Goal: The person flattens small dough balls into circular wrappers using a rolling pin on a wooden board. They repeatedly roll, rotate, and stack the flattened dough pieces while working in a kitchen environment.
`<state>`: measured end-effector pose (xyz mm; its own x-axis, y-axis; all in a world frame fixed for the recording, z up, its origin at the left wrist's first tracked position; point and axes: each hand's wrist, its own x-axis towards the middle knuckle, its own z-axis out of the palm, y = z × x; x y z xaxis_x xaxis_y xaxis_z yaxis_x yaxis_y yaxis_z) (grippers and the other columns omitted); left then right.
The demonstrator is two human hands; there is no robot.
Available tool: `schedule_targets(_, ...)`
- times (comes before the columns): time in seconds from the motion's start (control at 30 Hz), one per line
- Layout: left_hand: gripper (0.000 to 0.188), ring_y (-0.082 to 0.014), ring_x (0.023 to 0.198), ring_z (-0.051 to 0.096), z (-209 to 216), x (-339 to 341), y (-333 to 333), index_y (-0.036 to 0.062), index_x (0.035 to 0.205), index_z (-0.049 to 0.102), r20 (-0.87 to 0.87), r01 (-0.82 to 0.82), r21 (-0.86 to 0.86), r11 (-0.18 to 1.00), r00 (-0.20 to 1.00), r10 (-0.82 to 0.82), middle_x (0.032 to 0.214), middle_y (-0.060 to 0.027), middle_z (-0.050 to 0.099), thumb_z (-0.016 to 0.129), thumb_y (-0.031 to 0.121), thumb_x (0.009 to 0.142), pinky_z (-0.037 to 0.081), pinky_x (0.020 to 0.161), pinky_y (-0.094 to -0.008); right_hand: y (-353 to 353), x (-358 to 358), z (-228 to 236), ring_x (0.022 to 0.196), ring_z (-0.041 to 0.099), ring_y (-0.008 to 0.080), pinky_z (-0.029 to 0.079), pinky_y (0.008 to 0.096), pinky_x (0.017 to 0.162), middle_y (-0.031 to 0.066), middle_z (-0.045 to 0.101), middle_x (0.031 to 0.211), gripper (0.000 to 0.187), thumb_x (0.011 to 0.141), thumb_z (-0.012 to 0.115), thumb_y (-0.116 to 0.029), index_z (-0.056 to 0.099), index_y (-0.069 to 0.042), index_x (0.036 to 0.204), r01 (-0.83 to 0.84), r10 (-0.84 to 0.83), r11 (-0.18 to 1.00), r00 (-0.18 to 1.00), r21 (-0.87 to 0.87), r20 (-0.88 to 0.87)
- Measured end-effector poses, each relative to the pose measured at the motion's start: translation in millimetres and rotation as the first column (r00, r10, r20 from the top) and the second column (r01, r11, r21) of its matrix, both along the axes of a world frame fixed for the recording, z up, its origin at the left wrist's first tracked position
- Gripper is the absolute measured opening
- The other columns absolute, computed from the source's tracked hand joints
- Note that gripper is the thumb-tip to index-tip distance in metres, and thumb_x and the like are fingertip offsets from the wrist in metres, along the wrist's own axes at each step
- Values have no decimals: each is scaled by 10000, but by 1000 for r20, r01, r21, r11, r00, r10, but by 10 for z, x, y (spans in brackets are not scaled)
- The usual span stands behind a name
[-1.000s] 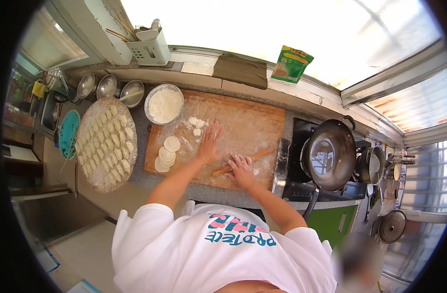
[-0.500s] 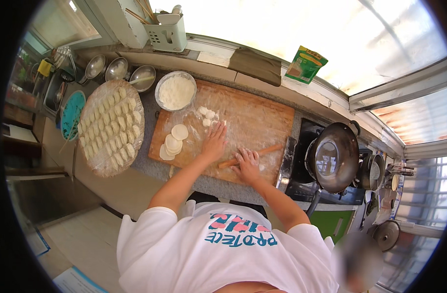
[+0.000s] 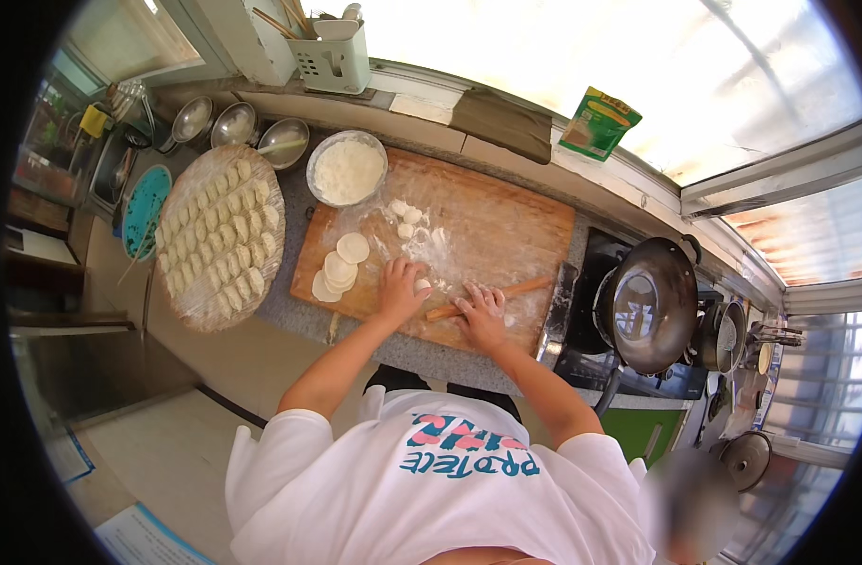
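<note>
My left hand (image 3: 402,291) is low over the floured wooden board (image 3: 497,212), fingers curled. A small piece of dough (image 3: 422,283) sits at its fingertips, pinched between thumb and fingers. Beside it, my right hand (image 3: 481,315) rests over a wooden rolling pin (image 3: 527,286), gripping it with the fingers across it. Left of my left hand lies an overlapping row of flat round dough wrappers (image 3: 339,269). A few small dough lumps (image 3: 407,217) are farther back in scattered flour. A metal bowl of flour (image 3: 348,169) stands at the board's far left corner.
A round tray (image 3: 197,303) of dumplings under clear film stands at left, beside a turquoise bowl (image 3: 148,202). Metal bowls (image 3: 285,141) line the wall. A cleaver (image 3: 556,315) lies at the board's right edge, next to a stove with a wok (image 3: 649,306).
My left hand has drawn back toward me from the floury patch, and a dough piece now shows at its fingertips. My right hand stays on the rolling pin.
</note>
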<state>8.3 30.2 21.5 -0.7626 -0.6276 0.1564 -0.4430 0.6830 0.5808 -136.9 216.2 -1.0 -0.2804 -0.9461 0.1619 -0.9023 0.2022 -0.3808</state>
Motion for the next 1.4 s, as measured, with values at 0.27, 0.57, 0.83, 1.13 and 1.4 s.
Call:
schedule_targets(0.27, 228, -285, 871, 658, -341, 70, 14, 49, 961, 616, -120, -105, 430, 897, 978, 172, 917, -97, 672, 768, 142, 818, 519, 779, -404, -57, -28, -2, 1374, 462, 274, 303, 541, 1126, 88, 514, 1472, 420, 839, 735, -288, 641, -147, 1224, -154, 156, 980, 988, 123, -6)
schedule_targets(0.57, 201, -142, 812, 681, -603, -115, -428, 7, 1038, 618, -219, -168, 704, 690, 873, 436, 907, -79, 714, 722, 19, 867, 541, 732, -288, -346, -5, 200, 1417, 446, 245, 314, 487, 1187, 63, 499, 1521, 555, 876, 681, -284, 545, -118, 1388, -420, 415, 899, 907, 119, 68)
schedule_targets(0.83, 302, -196, 834, 705, -447, -224, -166, 18, 1122, 642, -73, -14, 710, 704, 993, 94, 975, -111, 736, 697, -15, 827, 553, 766, -330, -14, -233, -98, 1396, 480, 219, 387, 467, 1133, 55, 519, 1507, 422, 834, 644, -143, 621, -121, 1255, -363, 372, 925, 926, 107, -71)
schedule_targets(1.13, 193, -328, 900, 684, -181, -274, -278, 19, 966, 721, 57, 268, 306, 913, 953, -299, 969, -169, 703, 673, 83, 790, 529, 811, -419, -219, -6, 174, 1390, 459, 322, 321, 547, 1151, 171, 494, 1495, 626, 886, 629, -432, 529, -40, 1364, -74, 85, 987, 994, 144, -74)
schedule_targets(1.4, 152, -348, 904, 659, -128, -300, -255, 44, 928, 747, 110, 37, 416, 908, 990, -91, 930, -156, 680, 662, 54, 803, 526, 810, -437, -975, -202, 233, 1425, 414, 357, 286, 560, 1168, 204, 464, 1514, 856, 900, 601, -576, 394, -13, 1511, 77, -76, 994, 997, 80, -17)
